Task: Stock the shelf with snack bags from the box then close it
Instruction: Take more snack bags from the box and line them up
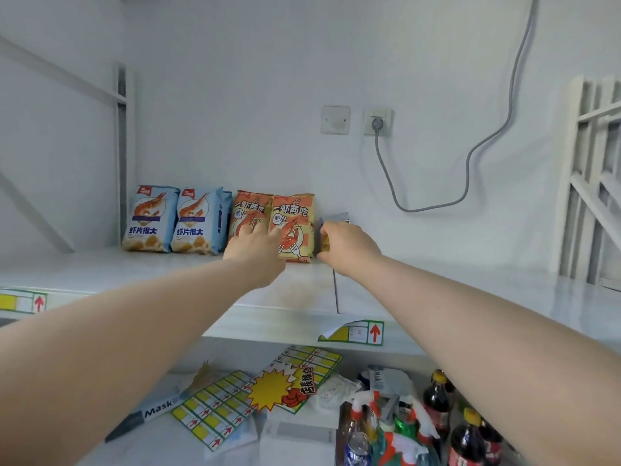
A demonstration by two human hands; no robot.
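On the white shelf (295, 294) stand two blue snack bags (174, 223) at the left and two orange snack bags (295, 227) beside them, all upright against the wall. My left hand (258, 250) rests with straight fingers against the fronts of the orange bags. My right hand (346, 247) grips another bag (337, 218) just right of the orange ones; only its top edge shows above my fingers. The box is out of view.
A socket with a grey cable (378, 124) is on the wall above the shelf. White frames stand at both sides. Below the shelf lie price-tag sheets (255, 395), a mask box (148, 415), spray bottles and dark drink bottles (437, 401).
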